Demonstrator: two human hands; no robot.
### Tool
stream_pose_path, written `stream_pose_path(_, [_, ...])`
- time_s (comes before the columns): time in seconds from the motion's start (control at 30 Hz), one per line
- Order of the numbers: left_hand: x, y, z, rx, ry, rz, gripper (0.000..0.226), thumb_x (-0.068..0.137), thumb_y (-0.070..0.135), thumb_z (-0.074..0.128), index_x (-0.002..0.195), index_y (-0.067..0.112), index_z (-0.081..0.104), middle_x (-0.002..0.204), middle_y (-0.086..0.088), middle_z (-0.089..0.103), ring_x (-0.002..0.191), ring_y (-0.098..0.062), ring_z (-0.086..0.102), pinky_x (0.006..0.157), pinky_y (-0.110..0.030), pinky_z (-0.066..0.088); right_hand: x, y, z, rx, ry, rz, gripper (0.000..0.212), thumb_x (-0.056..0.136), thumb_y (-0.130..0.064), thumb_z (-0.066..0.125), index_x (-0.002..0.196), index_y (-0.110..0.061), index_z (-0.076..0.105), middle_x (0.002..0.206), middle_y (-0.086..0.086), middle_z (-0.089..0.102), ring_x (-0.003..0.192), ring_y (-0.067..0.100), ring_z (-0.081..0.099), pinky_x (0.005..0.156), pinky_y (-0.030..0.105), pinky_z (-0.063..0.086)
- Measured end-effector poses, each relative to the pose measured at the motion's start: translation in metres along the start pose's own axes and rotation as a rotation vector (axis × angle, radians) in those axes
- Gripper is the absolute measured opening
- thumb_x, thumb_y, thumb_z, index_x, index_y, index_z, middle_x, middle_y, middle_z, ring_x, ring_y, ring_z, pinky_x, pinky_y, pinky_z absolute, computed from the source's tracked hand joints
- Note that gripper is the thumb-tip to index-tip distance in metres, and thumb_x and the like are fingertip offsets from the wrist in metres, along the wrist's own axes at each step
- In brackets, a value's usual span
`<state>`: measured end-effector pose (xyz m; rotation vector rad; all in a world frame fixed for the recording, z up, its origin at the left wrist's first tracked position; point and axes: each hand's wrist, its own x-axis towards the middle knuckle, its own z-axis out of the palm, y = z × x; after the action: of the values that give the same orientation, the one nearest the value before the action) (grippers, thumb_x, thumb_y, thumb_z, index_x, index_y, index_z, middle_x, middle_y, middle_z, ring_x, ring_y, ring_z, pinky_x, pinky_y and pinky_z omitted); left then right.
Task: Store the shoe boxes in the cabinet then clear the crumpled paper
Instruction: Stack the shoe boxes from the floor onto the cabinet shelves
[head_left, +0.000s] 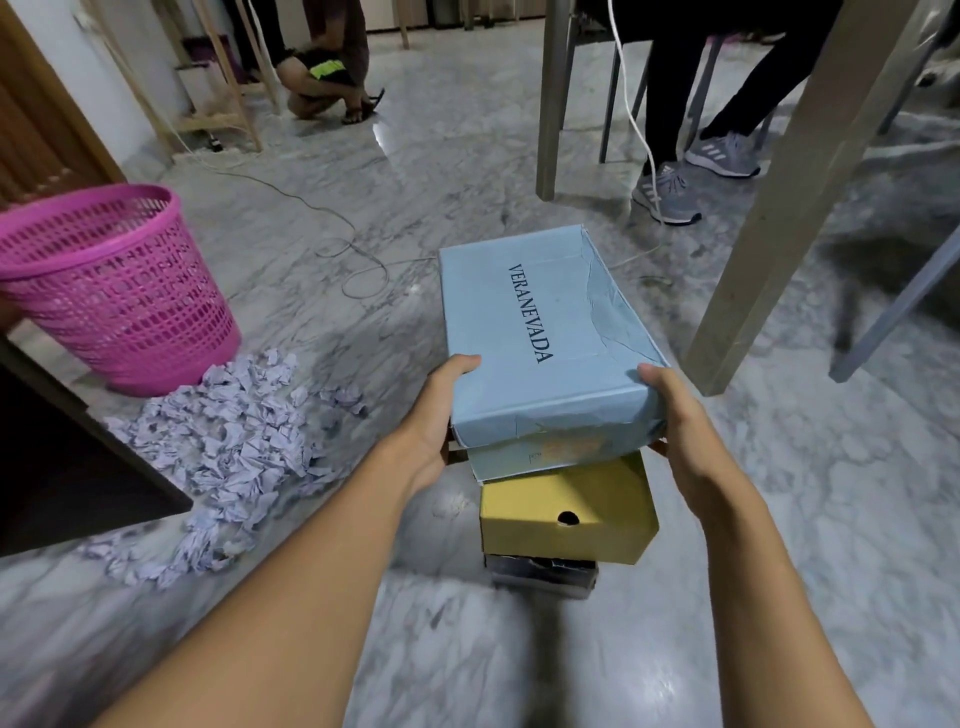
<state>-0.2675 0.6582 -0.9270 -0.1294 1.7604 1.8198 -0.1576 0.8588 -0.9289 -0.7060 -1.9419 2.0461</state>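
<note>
A light blue shoe box (540, 332) printed VERANEVADA tops a stack on the marble floor. My left hand (441, 410) grips its near left side and my right hand (675, 410) grips its near right corner. Its near end sits tilted up off the yellow shoe box (566, 514) beneath. Under the yellow one lies a dark box (540, 571), mostly hidden. A spread of crumpled pale purple paper (228, 447) covers the floor to the left. The dark edge of the cabinet (78, 457) juts in at the far left.
A pink plastic basket (114, 280) stands behind the paper. Table legs (769, 218) rise just right of the boxes. A seated person's legs and grey shoes (670, 192) are behind, another person crouches at the back, and a cable (358, 260) loops across the floor.
</note>
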Motion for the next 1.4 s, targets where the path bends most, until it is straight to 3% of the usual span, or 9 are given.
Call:
stream_pose_path(0.3, [-0.058,0.051,-0.094,-0.013,0.161,0.071,0.081,0.054,0.068,0.072,0.114,0.014,0.072,0.124,-0.021,0.065,0.097,-0.033,0.058,0.084,-0.044,0.042,0.002,-0.046,0.076,0.139,-0.265,0.014,0.036,0.065,-0.057,0.060,0.087,-0.028,0.066,0.086,0.002,0.055,0.078,0.021,0.048,0.066,0.035,0.038])
stream_pose_path(0.5, [-0.136,0.066,-0.158,-0.101,0.289,0.122,0.087,0.045,0.062,0.081,0.115,0.013,0.065,0.122,-0.011,0.057,0.103,-0.039,0.051,0.097,-0.044,0.039,-0.012,-0.073,0.142,0.110,-0.537,0.001,0.067,0.062,-0.060,0.063,0.115,-0.019,0.068,0.109,0.010,0.066,0.097,0.025,0.061,0.098,0.054,0.049])
stream_pose_path(0.8, [-0.285,0.084,-0.209,-0.135,0.513,0.252,0.077,0.066,0.057,0.068,0.131,0.018,0.058,0.126,-0.017,0.066,0.115,-0.039,0.062,0.090,-0.047,0.052,-0.077,-0.129,0.238,0.121,-0.912,-0.079,0.061,0.063,-0.059,0.062,0.111,-0.021,0.071,0.112,0.018,0.071,0.098,0.029,0.065,0.098,0.061,0.048])
stream_pose_path(0.9, [-0.331,0.092,-0.224,-0.178,0.611,0.304,0.058,0.079,0.058,0.062,0.121,0.018,0.066,0.119,-0.015,0.069,0.104,-0.035,0.063,0.086,-0.043,0.047,-0.101,-0.148,0.270,0.097,-1.039,-0.120,0.040,0.074,-0.058,0.059,0.097,-0.031,0.077,0.097,0.002,0.077,0.090,0.019,0.072,0.085,0.046,0.058])
stream_pose_path(1.0, [-0.367,0.102,-0.231,-0.198,0.650,0.332,0.050,0.085,0.063,0.049,0.105,0.019,0.065,0.092,-0.011,0.062,0.081,-0.026,0.056,0.070,-0.032,0.047,-0.122,-0.177,0.295,0.123,-1.085,-0.172,0.030,0.085,-0.044,0.060,0.081,-0.019,0.075,0.056,-0.012,0.070,0.049,0.001,0.066,0.053,0.020,0.051])
stream_pose_path(1.07, [-0.381,0.106,-0.234,-0.236,0.668,0.328,0.045,0.086,0.060,0.048,0.100,0.020,0.061,0.084,-0.008,0.056,0.071,-0.023,0.056,0.060,-0.028,0.050,-0.132,-0.196,0.299,0.143,-1.080,-0.237,0.029,0.085,-0.036,0.062,0.098,-0.010,0.065,0.041,-0.017,0.060,0.037,-0.005,0.057,0.045,0.016,0.047])
stream_pose_path(1.1, [-0.385,0.107,-0.237,-0.252,0.679,0.329,0.042,0.085,0.058,0.048,0.099,0.019,0.058,0.087,-0.009,0.053,0.072,-0.022,0.055,0.059,-0.027,0.050,-0.137,-0.201,0.300,0.151,-1.075,-0.228,0.033,0.090,-0.036,0.058,0.110,-0.010,0.064,0.046,-0.017,0.064,0.044,-0.004,0.061,0.051,0.019,0.050])
stream_pose_path(1.2, [-0.393,0.111,-0.246,-0.268,0.699,0.331,0.041,0.080,0.057,0.051,0.100,0.021,0.053,0.100,-0.009,0.046,0.088,-0.027,0.048,0.068,-0.034,0.048,-0.154,-0.194,0.308,0.182,-1.099,-0.162,0.034,0.096,-0.048,0.042,0.097,-0.037,0.074,0.087,-0.007,0.078,0.091,0.017,0.072,0.084,0.044,0.053])
stream_pose_path(1.4, [-0.422,0.123,-0.279,-0.318,0.863,0.407,0.049,0.068,0.060,0.059,0.094,0.018,0.065,0.100,-0.012,0.050,0.089,-0.031,0.050,0.076,-0.046,0.047,-0.194,-0.217,0.364,0.112,-1.166,-0.271,0.056,0.073,-0.084,0.043,0.106,-0.047,0.070,0.103,-0.002,0.075,0.105,0.019,0.066,0.097,0.054,0.048])
